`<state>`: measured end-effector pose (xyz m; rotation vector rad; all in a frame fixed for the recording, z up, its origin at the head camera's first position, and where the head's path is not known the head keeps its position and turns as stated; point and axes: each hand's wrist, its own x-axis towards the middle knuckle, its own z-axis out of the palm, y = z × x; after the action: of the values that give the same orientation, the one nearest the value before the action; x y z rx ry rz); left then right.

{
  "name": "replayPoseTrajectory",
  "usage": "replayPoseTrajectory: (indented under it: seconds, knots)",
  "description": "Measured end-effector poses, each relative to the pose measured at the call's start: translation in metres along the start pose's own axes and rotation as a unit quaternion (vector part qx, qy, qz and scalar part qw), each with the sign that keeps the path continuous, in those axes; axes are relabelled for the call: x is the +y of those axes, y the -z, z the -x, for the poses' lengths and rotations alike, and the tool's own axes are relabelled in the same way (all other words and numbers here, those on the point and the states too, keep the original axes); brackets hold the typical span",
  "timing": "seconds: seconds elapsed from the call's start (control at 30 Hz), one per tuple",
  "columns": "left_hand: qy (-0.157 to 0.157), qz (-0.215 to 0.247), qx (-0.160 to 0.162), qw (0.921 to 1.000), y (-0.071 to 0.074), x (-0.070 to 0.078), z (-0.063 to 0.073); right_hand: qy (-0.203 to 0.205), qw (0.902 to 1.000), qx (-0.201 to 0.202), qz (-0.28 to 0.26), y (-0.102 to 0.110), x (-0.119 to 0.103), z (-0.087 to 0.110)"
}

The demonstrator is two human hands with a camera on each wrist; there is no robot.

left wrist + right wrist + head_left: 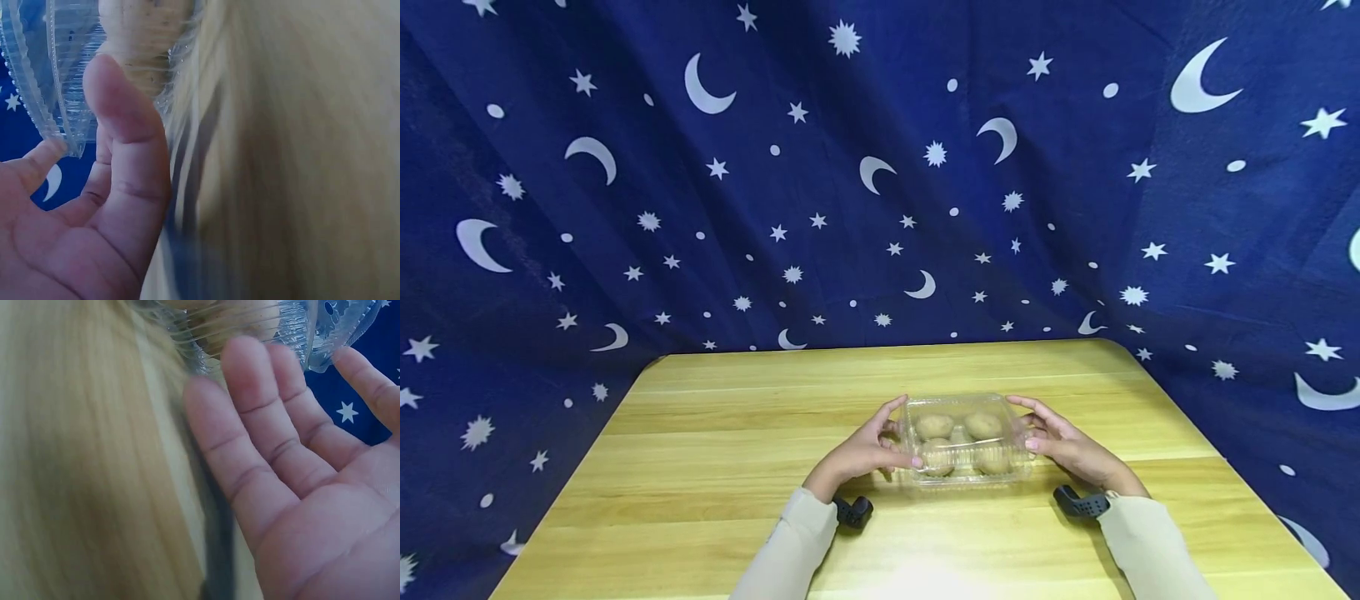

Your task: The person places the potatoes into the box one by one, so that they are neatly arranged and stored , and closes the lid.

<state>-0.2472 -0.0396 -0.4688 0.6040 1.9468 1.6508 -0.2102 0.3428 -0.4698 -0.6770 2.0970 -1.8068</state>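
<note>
A clear plastic clamshell box (pixel 959 454) with a ribbed side and several tan potatoes (pixel 983 426) inside is held between both hands over the right half of the table. At its left end, the left hand (pixel 868 450) grips it, thumb at the near corner and index finger reaching to the far corner. The right hand (pixel 1070 446) holds the opposite end the same way. Close up in the left wrist view, a bent thumb (pixel 125 119) lies by the ribbed wall. Fingertips (pixel 250 369) come right up to the box in the right wrist view.
The light wooden table (pixel 722 467) has rounded far corners. A dark blue curtain (pixel 820 192) with white moons and stars hangs behind and along both sides. Black straps (pixel 853 512) sit at both wrists, below pale sleeves (pixel 793 546).
</note>
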Motion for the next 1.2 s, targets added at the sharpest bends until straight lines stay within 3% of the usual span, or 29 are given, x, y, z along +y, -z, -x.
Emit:
replayPoseTrajectory:
  seconds: [0.2,0.33,0.5,0.73,1.03,1.2]
  knots:
    - [0.002,-0.046,0.0,0.999,0.0,0.002,0.002,0.003,0.999,-0.031,-0.031,0.003,0.003,-0.001]
    - [-0.008,-0.063,-0.003,0.998,0.0,0.002,0.002,0.011,0.9951,-0.065,-0.073,0.002,0.003,-0.003]
    - [-0.011,-0.077,-0.005,0.9969,0.0,-0.001,0.003,0.018,0.9916,-0.092,-0.089,0.001,0.002,-0.004]
    - [-0.01,-0.04,-0.03,0.9987,-0.002,-0.004,0.002,0.007,0.9909,-0.103,-0.086,0.0,0.003,-0.004]
    - [-0.006,0.017,-0.061,0.998,-0.002,-0.01,-0.001,0.023,0.9866,-0.128,-0.099,-0.003,0.008,-0.006]
    - [-0.004,0.053,-0.081,0.9953,-0.004,-0.012,-0.001,0.002,0.9838,-0.126,-0.128,-0.004,0.012,-0.005]
